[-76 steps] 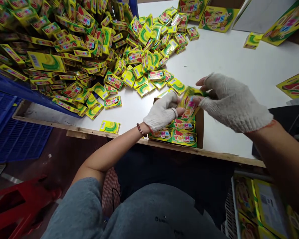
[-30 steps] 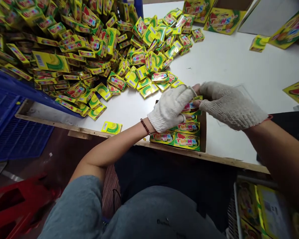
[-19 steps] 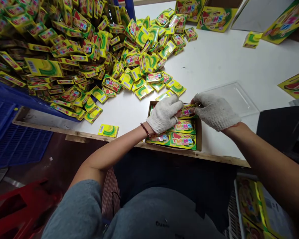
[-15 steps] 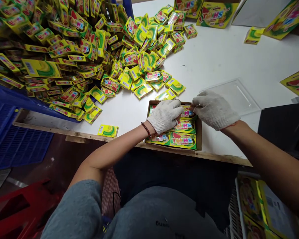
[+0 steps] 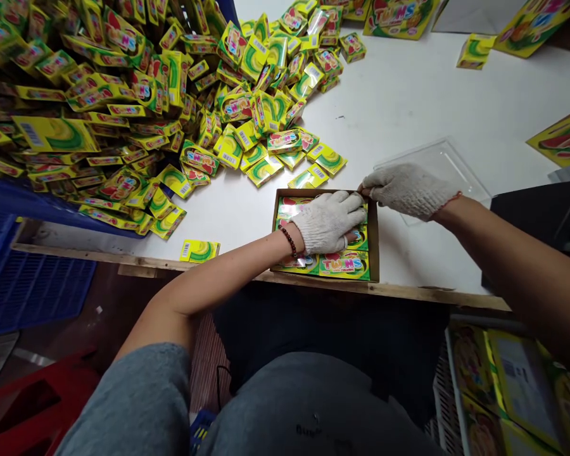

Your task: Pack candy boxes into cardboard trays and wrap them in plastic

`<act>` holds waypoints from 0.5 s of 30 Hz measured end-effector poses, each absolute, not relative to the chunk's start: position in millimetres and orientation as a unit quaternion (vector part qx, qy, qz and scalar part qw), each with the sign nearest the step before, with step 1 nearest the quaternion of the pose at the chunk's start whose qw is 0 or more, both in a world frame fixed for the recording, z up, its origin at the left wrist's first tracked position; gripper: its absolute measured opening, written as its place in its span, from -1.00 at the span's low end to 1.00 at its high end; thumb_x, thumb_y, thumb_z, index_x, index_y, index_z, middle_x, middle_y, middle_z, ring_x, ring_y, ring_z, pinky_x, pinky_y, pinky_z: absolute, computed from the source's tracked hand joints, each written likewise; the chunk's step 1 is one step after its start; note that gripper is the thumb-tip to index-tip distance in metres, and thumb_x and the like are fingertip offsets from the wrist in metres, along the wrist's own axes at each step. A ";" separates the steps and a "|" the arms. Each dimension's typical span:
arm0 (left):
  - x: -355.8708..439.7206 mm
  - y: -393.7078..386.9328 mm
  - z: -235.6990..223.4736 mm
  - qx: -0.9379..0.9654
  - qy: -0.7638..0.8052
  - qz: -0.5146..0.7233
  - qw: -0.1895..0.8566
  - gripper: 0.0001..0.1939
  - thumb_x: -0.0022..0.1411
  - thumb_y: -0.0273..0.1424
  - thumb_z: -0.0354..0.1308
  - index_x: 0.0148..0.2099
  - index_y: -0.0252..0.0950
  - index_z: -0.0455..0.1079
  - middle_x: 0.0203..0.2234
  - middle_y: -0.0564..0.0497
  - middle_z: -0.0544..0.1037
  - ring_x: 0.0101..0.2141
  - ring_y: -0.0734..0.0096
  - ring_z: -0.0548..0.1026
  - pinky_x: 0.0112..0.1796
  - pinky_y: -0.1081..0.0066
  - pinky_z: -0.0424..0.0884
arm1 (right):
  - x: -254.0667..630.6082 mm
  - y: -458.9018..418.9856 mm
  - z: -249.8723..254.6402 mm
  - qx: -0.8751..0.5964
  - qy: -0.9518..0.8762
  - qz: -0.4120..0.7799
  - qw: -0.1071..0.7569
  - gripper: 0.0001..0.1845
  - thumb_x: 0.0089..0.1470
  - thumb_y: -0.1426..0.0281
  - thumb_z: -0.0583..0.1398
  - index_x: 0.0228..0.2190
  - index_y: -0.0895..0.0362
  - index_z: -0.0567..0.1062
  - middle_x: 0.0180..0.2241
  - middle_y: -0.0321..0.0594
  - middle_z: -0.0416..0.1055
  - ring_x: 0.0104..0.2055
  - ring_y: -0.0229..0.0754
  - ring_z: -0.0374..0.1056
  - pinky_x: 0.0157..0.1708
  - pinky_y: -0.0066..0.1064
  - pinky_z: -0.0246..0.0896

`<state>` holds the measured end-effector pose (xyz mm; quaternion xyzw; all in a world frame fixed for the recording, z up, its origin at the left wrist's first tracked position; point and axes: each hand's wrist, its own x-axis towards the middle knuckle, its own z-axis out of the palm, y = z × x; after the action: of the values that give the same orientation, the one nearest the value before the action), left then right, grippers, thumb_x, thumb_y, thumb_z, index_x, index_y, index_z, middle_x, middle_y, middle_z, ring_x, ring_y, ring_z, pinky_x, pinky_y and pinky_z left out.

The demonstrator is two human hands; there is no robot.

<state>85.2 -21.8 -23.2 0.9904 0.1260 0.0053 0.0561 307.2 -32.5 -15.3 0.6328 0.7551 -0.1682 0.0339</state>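
A shallow brown cardboard box [image 5: 373, 235] sits at the table's near edge, filled with yellow-green "Twins" packs [image 5: 344, 264]. My left hand [image 5: 327, 221], in a white knit glove, lies flat on the packs inside it with fingers stretched out. My gloved right hand [image 5: 403, 188] rests beside the box's far right corner. Its fingertips are pressed together on that corner. The hand partly covers a clear plastic lid [image 5: 456, 170] lying on the white table [image 5: 408, 107].
A large heap of the same small packs [image 5: 123, 95] covers the table's left and far side; one lone pack [image 5: 199, 250] lies by the front edge. Bigger printed cartons [image 5: 399, 16] stand at the back. A blue crate [image 5: 28, 278] is left, more cartons [image 5: 503, 392] lower right.
Both hands brought a pack down into the box. My left hand has flattened over the packs, and my right hand has slid to the box's far right corner.
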 end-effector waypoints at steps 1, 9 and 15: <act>86.3 -22.0 -23.7 0.990 0.126 -0.014 0.054 -0.59 0.54 -0.27 0.13 0.28 -0.34 0.51 0.24 -0.30 0.56 0.19 -0.08 0.50 0.07 0.04 0.48 | 304.5 -32.5 -13.9 0.640 0.746 -0.178 0.045 -0.57 0.35 0.35 0.10 -0.10 0.10 0.79 -0.15 -0.09 0.72 -0.14 -0.02 0.56 -0.10 -0.28 0.36; 76.3 -41.5 -33.9 0.987 0.133 -0.040 0.085 -0.32 0.57 -0.02 0.12 0.52 -0.31 0.35 0.50 -0.29 0.39 0.44 -0.20 0.33 0.39 -0.14 0.24 | 306.7 -28.0 -12.9 0.642 0.743 -0.174 0.075 -0.51 0.36 0.23 0.07 -0.08 0.07 0.80 -0.13 -0.07 0.74 -0.08 0.04 0.60 -0.11 -0.26 0.40; 88.9 -3.1 -2.8 0.913 0.172 -0.047 0.368 -0.66 0.32 -0.06 0.37 -0.16 -0.27 0.63 -0.12 -0.10 0.73 -0.05 0.10 0.64 -0.03 0.22 0.54 | 287.9 33.4 -21.0 0.582 0.804 -0.112 0.040 -0.55 0.28 0.24 0.19 0.02 0.09 0.78 -0.05 -0.04 0.74 0.01 0.09 0.61 0.01 -0.20 0.43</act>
<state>88.9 -3.1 -2.8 0.9126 0.1715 -0.0467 0.3682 287.9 33.4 -21.0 0.5820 0.8044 -0.1124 0.0395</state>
